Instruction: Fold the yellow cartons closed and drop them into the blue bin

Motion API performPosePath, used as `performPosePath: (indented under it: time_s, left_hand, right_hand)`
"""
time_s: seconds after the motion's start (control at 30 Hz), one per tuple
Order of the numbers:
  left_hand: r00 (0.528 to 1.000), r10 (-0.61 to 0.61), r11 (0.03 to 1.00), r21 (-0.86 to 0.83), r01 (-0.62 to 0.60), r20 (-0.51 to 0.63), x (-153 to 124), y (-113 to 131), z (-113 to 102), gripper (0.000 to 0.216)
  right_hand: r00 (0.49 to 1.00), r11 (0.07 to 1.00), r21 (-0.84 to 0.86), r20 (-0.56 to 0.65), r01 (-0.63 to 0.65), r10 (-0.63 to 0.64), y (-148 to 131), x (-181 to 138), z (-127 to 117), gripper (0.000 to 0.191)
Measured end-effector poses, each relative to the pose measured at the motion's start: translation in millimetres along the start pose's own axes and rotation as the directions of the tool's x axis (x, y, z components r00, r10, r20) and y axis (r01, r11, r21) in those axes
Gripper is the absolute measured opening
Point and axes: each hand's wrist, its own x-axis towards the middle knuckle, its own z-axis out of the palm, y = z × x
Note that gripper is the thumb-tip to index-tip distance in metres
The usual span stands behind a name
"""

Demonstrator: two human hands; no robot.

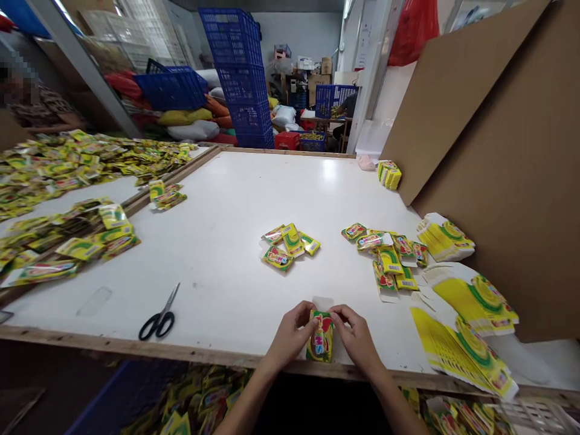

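A small yellow and green printed carton (321,339) stands at the table's front edge, its pale end flap raised at the far end. My left hand (292,333) grips its left side, with the thumb on the printed face. With thumb and forefinger closed, my right hand (356,335) pinches the carton's upper right corner by the flap. Beyond my hands lies a small group of similar cartons (292,239). A larger loose group of cartons (390,261) is to the right, some with flaps sticking out. Whatever is inside the held carton is hidden.
Black-handled scissors (158,321) lie at left. Fanned stacks of flat cartons (466,350) line the right side beside a cardboard sheet (512,181). Many yellow-green packets (90,160) cover the left table, where a person sits. Blue crates (240,78) rise behind.
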Motion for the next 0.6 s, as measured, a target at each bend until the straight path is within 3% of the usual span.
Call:
performPosePath:
  time_s: [0.17, 0.4, 0.6]
  left_hand:
    - [0.996, 0.056, 0.985, -0.161, -0.066, -0.066, -2.4, -3.8, 0.5, 0.039]
    - [0.984, 0.067, 0.996, 0.066, -0.057, -0.167, -6.7, -0.7, 4.0, 0.017]
    - [0.965, 0.032, 0.998, 0.053, -0.019, -0.259, -3.7, 1.9, 12.3, 0.016]
  right_hand:
    - [0.994, 0.997, 0.065, -0.106, 0.037, -0.030, 0.1, 7.2, 9.2, 0.026]
    - [0.990, 0.990, 0.012, -0.012, 0.137, -0.137, -5.9, -0.1, 6.9, 0.017]
    - [0.993, 0.994, -0.049, -0.054, 0.101, -0.104, -7.4, 3.1, 9.4, 0.015]
